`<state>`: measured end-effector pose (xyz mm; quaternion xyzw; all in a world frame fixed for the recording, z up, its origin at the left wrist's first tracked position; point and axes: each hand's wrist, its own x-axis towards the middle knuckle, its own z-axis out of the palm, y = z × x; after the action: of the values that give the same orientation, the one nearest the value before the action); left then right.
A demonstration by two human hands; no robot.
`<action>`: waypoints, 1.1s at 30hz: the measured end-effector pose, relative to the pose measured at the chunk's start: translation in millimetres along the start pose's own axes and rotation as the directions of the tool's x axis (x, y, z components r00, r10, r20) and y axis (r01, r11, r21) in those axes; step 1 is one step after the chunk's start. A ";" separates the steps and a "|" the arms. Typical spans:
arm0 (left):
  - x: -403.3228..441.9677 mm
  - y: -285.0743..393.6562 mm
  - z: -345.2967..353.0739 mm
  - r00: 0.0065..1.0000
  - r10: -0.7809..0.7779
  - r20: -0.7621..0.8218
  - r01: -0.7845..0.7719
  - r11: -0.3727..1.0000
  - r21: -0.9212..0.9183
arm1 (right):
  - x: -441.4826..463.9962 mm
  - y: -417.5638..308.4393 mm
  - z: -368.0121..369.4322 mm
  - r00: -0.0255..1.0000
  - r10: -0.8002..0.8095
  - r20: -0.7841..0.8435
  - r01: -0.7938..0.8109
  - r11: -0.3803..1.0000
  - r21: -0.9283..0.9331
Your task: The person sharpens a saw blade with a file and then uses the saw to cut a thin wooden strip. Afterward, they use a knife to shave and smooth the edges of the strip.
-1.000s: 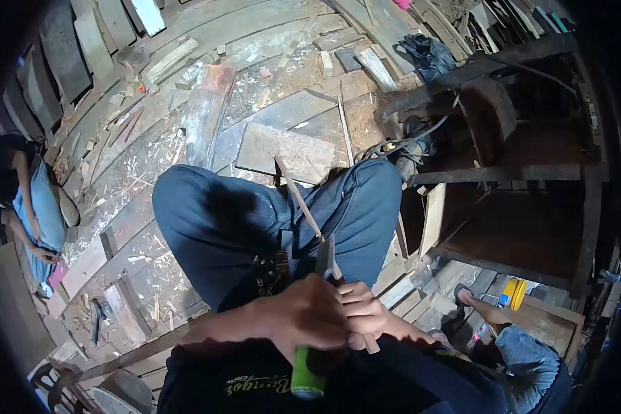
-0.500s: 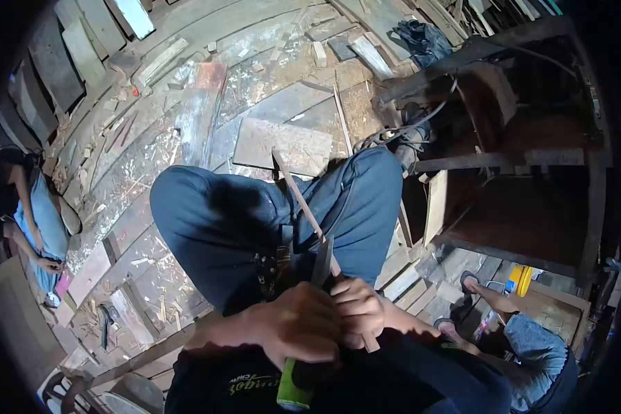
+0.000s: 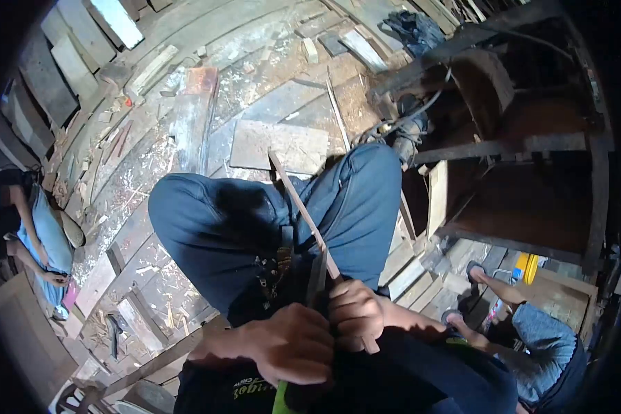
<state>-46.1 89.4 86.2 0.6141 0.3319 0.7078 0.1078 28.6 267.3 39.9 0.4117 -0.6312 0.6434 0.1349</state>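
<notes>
Head view: hands (image 3: 294,343) fisted side by side, backs up.

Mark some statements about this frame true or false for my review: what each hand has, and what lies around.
1. The left hand is closed around a green-handled tool. True.
2. The wooden strip lies loose, touched by neither hand. False: the right hand grips it near its lower end in the picture.
3. A flat board lies beyond the knees. True.
4. The yellow object is at the upper left of the picture. False: it is at the lower right.
5. Nobody else is in view. False: another person shows at the left side of the picture.
</notes>
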 end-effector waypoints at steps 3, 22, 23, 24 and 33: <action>-10.6 -15.0 -3.3 0.995 -0.058 -0.086 0.063 0.997 0.049 | 8.6 -1.4 -4.4 0.986 0.026 0.164 -0.024 1.000 -0.018; 3.3 -6.8 -7.9 0.994 -0.104 0.018 0.105 0.994 -0.029 | 8.3 -6.0 -4.0 0.991 0.090 0.103 -0.084 0.995 -0.060; 4.4 -9.3 -6.5 0.997 -0.081 0.015 0.082 0.996 -0.047 | 8.4 -5.8 -4.7 0.990 0.087 0.115 -0.081 0.995 -0.055; 4.3 -10.5 -5.8 0.998 -0.058 0.012 0.059 0.996 -0.060 | 8.3 -6.6 -5.1 0.990 0.083 0.110 -0.078 0.995 -0.055; 5.4 -8.3 -4.3 0.991 -0.135 -0.013 0.134 0.989 -0.059 | -2.7 -5.4 -5.3 0.990 0.074 0.118 -0.069 0.996 -0.049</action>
<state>-53.5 97.2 85.4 0.5809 0.3530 0.7134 0.1703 32.1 274.0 42.5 0.4234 -0.6668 0.6077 0.0830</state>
